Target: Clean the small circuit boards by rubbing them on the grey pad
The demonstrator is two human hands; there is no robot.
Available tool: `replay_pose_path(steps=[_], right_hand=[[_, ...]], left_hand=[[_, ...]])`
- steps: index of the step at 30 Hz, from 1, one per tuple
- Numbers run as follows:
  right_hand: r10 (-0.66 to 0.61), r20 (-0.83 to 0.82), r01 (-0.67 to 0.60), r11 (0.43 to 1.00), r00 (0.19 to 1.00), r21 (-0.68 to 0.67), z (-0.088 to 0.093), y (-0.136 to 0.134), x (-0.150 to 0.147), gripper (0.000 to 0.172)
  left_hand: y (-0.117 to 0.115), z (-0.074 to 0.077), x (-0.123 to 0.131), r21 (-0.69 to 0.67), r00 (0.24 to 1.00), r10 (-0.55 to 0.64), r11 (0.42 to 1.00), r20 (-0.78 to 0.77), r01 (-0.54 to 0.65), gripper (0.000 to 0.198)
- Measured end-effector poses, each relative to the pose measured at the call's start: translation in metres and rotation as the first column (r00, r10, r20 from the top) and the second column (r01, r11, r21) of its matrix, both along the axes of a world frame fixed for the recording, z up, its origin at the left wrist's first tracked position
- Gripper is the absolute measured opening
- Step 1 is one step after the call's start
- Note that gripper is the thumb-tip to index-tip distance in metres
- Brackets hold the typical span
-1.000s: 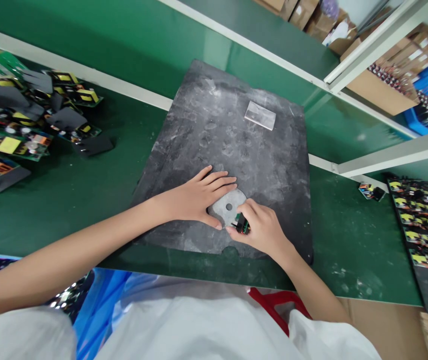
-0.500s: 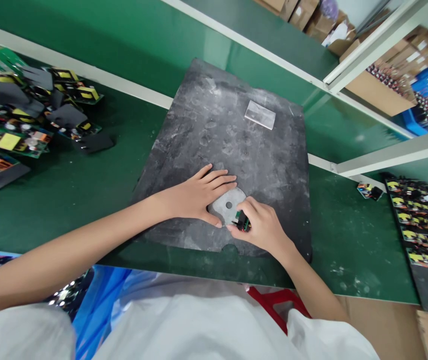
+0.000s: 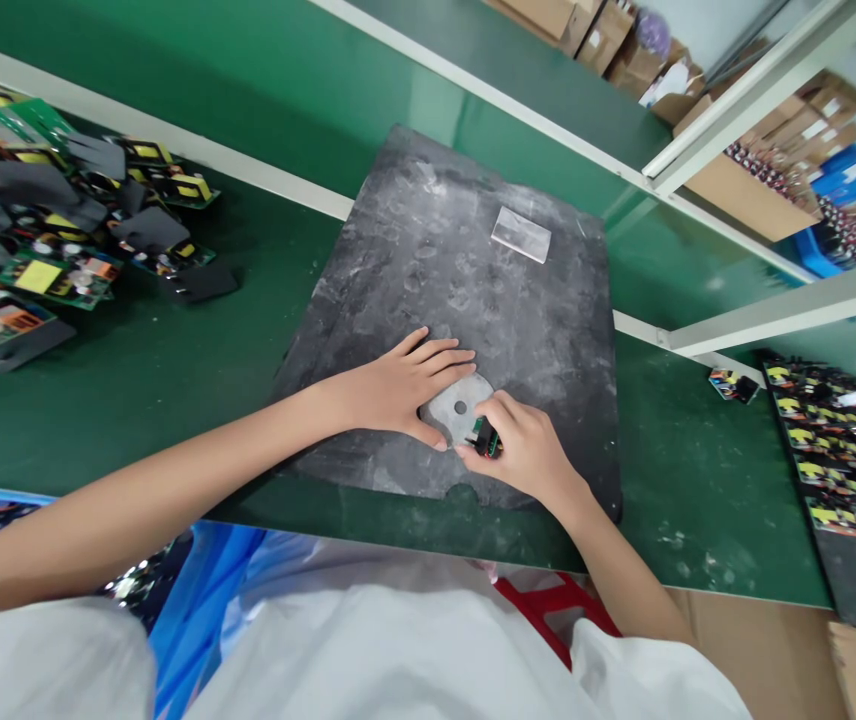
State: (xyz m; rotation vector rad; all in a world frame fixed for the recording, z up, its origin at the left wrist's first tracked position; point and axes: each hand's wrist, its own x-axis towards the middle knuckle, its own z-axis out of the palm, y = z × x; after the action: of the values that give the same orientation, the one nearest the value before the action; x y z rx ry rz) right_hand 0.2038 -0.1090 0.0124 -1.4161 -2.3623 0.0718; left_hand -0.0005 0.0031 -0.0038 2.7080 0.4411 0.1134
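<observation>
Only the view has shifted slightly. At the left of the disc [image 3: 444, 408], the left hand [image 3: 398, 388] spreads flat, gripping nothing, probably steadying it; over the disc's right edge, the right hand [image 3: 522, 448] pinches a circuit board [image 3: 487, 440].

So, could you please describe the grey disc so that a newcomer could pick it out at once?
Find the large black mat on the green workbench. Near its front edge, between the left hand and the right hand, lies the grey disc. Unlike the rectangular silvery plate farther back, it is round with a hole.
</observation>
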Motion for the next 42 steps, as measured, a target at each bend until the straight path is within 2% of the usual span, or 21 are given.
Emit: replay_pose_path(steps=[42], right_hand=[[0.018,-0.003,-0.018,1.000,1.000,-0.022,0.0007,0.0001,0.0010,0.025]], left_hand=[[-0.0001,-0.0002,0.0001,0.011,1.000,0.005,1.000,-0.025,-0.005,0.097]])
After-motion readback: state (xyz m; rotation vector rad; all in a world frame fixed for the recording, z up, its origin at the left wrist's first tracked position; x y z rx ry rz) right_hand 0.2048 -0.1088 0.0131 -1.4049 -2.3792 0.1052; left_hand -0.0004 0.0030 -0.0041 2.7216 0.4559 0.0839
